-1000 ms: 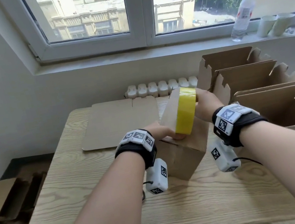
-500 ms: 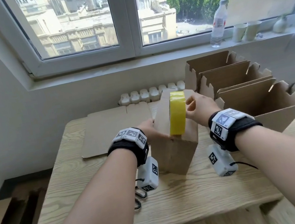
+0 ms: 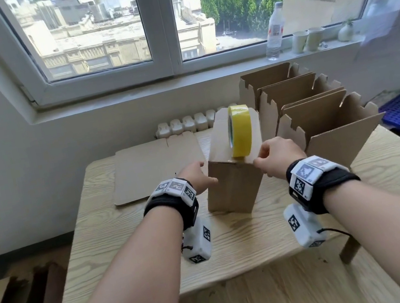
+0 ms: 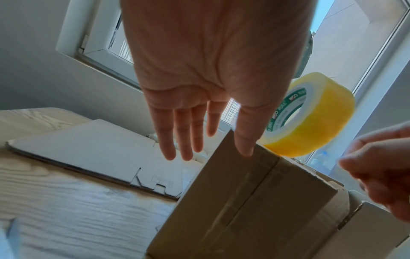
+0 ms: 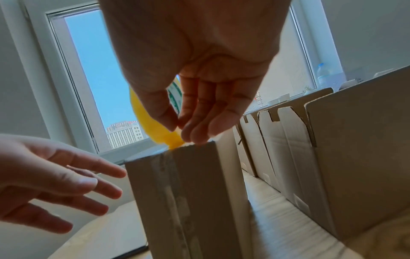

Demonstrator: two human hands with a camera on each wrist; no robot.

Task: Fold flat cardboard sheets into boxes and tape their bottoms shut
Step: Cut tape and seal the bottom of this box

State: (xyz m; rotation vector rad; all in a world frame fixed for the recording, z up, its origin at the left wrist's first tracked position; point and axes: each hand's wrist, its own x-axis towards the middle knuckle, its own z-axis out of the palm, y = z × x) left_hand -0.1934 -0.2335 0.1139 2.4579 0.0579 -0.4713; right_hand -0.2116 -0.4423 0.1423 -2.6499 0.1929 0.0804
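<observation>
Cardboard box (image 3: 231, 185) between flat left hand (image 4: 199, 78), pinching right hand (image 5: 195, 70).

Daylight floods in through the window (image 3: 159, 19) and I get a bright, evenly lit head view; outside the glass the rooftops look slightly washed out. Straight lines bow toward the corners there, the window frame leaning outward, and the lower edge below the table (image 3: 138, 263) smears. In my left wrist view the left hand (image 4: 213, 70) sits backlit against the window, the palm soft and unsharp, while the tape roll (image 4: 310, 113) glows translucent yellow. My right wrist view is dimmer: the right hand (image 5: 195, 73) is a shaded brown shape before the blue pane, and the box (image 5: 188, 201) face shows faint streaky sheen.
</observation>
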